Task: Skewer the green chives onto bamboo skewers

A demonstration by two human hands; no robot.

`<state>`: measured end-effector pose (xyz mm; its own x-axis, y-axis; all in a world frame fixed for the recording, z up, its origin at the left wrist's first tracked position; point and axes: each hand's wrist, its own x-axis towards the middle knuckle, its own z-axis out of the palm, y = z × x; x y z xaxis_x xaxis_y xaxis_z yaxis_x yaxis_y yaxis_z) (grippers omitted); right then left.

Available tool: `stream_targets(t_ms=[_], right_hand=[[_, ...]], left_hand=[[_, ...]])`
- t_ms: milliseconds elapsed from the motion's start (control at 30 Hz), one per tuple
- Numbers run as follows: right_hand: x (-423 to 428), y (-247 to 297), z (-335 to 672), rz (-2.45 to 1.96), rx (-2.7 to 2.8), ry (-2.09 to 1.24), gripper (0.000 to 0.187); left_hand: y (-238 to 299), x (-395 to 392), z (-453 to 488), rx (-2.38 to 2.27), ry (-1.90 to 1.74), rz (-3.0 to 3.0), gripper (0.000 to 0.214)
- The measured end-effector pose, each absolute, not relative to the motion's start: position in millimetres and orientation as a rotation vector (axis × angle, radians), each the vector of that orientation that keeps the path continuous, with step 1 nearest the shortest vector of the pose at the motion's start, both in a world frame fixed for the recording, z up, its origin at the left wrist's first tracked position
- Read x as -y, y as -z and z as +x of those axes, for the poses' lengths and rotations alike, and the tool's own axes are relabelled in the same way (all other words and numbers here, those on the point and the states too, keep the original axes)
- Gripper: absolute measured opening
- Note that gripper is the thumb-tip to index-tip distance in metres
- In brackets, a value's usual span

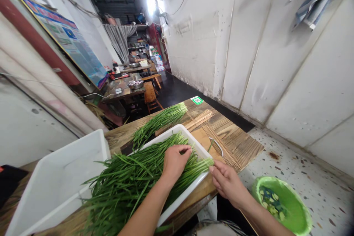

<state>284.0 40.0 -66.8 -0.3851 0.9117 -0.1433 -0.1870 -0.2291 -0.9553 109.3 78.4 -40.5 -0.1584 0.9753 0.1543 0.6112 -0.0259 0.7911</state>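
Observation:
A thick heap of garlic chives (pixel 135 177) fills a white tray (pixel 177 128), the leaves spilling over its left side. My left hand (pixel 177 160) rests over the pale stalk part of the heap, thumb and forefinger pressed together; whatever they pinch is hidden. My right hand (pixel 226 182) is closed at the tray's right edge, fingertips against the stalk ends. A thin bamboo skewer (pixel 247 221) shows below its wrist, in line with the fingertips; most of it is hidden by the hand. Under the tray lies a wooden board (pixel 200 138) with a metal handle.
Another chive bunch (pixel 160 120) lies behind the tray. Bamboo skewers (pixel 221 145) lie in piles on the wooden table (pixel 246 142). A white bin (pixel 69 180) stands left. A green basin (pixel 298 210) with scraps is on the floor at right. A person (pixel 134 58) sits far back.

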Motion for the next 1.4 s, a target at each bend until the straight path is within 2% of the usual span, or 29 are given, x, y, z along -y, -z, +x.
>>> stream_targets(t_ms=[200, 533, 1067, 1400], right_hand=[[-39.4, 65.3, 284.0, -0.959, 1.179, -1.745, 0.033], [-39.3, 67.4, 284.6, -0.946, 1.186, -1.739, 0.026], [-37.9, 65.2, 281.6, -0.994, 1.171, -1.723, 0.035], [-48.8, 64.5, 282.4, -0.914, 1.171, -1.788, 0.036]], left_hand=[[42.8, -78.2, 108.8, -1.791, -1.065, 1.694, 0.017], [42.9, -78.7, 108.8, -1.805, -1.076, 1.672, 0.016], [39.1, -72.4, 113.9, -1.837, -1.098, 1.852, 0.014], [30.7, -64.6, 118.2, -1.466, -0.790, 2.047, 0.020]])
